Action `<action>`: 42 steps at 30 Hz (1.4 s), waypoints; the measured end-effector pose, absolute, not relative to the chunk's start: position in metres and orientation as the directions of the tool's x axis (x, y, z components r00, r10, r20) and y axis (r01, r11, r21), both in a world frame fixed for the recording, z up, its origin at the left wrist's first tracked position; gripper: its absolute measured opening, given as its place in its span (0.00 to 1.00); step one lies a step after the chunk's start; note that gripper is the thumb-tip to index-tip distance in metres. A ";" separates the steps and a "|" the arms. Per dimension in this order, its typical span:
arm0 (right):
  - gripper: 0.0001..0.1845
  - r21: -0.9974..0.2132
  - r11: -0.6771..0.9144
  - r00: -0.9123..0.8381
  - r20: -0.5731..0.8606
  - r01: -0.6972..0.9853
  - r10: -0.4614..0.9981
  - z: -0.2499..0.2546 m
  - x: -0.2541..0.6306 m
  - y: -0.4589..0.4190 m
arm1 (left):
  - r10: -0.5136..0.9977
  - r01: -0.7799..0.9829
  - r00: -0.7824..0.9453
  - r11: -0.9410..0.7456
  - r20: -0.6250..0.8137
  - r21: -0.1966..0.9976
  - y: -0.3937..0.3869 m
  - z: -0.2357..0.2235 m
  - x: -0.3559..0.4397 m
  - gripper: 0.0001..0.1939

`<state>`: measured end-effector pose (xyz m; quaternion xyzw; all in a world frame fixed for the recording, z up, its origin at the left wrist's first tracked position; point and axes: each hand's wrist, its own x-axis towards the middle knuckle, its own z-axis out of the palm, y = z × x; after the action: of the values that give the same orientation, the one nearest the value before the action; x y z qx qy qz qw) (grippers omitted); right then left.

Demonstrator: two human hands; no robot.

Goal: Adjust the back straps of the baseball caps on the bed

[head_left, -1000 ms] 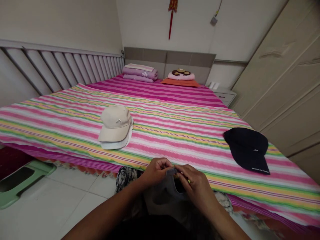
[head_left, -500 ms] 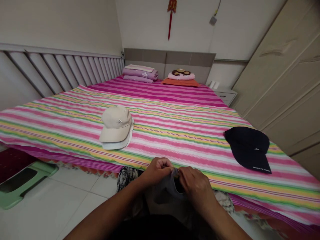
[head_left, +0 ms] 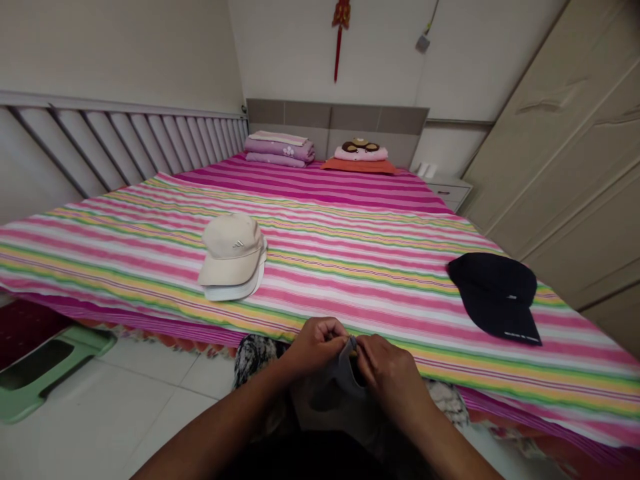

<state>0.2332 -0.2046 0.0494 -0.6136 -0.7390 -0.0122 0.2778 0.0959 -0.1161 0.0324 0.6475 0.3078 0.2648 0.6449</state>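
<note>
Low in front of me, at the near edge of the bed, my left hand [head_left: 315, 347] and my right hand [head_left: 390, 370] pinch a grey cap [head_left: 333, 387]. Their fingertips meet at its upper edge, around what looks like the strap by a dark opening. Much of the cap is in shadow, and its lower part is hard to make out. A beige cap [head_left: 233, 250] lies on the bed to the left, stacked over a white cap [head_left: 233, 291]. Off to the right rests a black cap [head_left: 495, 293], its brim toward me.
A striped sheet [head_left: 345, 260] covers the bed. Folded purple bedding [head_left: 280, 150] and a pink folded item [head_left: 361, 155] on an orange one lie by the headboard [head_left: 310, 117]. A green stool [head_left: 55, 367] stands on the floor at left; a wardrobe [head_left: 565, 153] is at right.
Both hands keep hold of the grey cap in nearly the same place, with slight finger movement at its edge. The view has shifted a little.
</note>
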 end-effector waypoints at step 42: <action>0.10 -0.831 0.211 0.220 0.366 0.515 0.904 0.045 0.236 -0.206 | 0.685 -0.030 0.726 0.120 -0.061 0.992 -0.117 0.029 0.096 0.11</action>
<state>0.2362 -0.2056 0.0447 -0.5974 -0.5938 0.1936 0.5031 0.0956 -0.1170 0.0291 0.6120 0.2677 0.2560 0.6987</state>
